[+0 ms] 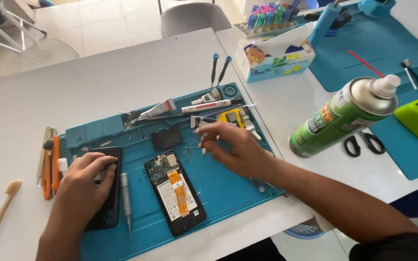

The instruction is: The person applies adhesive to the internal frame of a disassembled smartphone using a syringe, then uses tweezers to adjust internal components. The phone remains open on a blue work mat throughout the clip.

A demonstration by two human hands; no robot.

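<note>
Evidently mid-repair: left hand flat on a dark panel, right hand pinching 1 small part beyond the opened phone.

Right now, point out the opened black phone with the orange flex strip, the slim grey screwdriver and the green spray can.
opened black phone (pixel 175 192), head view, on its battery.
slim grey screwdriver (pixel 126 197), head view, mid-handle.
green spray can (pixel 338 118), head view, on its body.

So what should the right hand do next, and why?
Probably bring the right hand down to the open phone. It hovers above the mat pinching something tiny, too small to tell, and the phone's insides lie bare just beside it, while the left hand rests on the black panel.
</note>
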